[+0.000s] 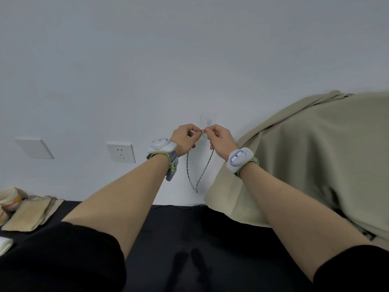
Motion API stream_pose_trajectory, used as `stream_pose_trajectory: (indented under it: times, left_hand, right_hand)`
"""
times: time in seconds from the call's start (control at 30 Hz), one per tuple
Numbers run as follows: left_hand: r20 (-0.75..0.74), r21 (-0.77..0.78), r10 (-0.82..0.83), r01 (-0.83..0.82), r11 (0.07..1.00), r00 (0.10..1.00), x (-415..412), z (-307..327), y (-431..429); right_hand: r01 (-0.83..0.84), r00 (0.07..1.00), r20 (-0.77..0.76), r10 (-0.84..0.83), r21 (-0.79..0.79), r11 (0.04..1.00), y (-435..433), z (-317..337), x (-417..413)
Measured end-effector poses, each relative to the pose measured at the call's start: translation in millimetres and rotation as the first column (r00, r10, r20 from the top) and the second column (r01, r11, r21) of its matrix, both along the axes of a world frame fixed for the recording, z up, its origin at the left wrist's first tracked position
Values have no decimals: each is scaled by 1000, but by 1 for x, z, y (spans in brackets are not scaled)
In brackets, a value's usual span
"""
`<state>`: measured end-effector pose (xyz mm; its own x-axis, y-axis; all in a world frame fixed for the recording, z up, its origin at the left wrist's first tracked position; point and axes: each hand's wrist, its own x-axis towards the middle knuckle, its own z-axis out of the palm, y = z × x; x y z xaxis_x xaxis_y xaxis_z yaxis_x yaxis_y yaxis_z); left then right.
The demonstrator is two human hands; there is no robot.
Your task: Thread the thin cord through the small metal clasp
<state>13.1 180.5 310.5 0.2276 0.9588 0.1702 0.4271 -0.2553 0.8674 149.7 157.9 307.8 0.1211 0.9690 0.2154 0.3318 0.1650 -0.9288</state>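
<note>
Both my hands are raised in front of the white wall, fingertips nearly touching. My left hand point(185, 137) pinches one end of a thin speckled cord point(201, 178). My right hand point(220, 140) pinches the other end. A tiny metal clasp point(202, 130) glints between the two sets of fingertips; I cannot tell which hand holds it. The cord hangs below the hands in a narrow V-shaped loop. A clear adhesive wall hook point(208, 121) sits just behind the fingertips. Each wrist carries a white sensor band.
A beige cloth point(311, 157) drapes over something bulky at the right. A power socket point(121, 152) and a blank wall plate point(34, 148) are on the wall at left. Folded tan cloths point(31, 213) and a paper cup point(10, 199) lie on the black table point(179, 228).
</note>
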Motion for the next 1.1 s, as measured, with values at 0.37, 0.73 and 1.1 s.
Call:
stream_pose_trajectory:
  times: [0.37, 0.73, 1.1]
  left_hand:
    - [-56, -1, 79, -79, 997, 995, 19, 0, 30]
    - [-93, -35, 83, -86, 996, 992, 21, -14, 20]
    - [-97, -87, 83, -91, 992, 992, 18, -6, 10]
  right_hand:
    - [108, 993, -54, -107, 16, 994, 30, -4, 13]
    - [108, 993, 59, -103, -99, 989, 18, -19, 11]
    - [120, 992, 54, -114, -110, 987, 8, -7, 16]
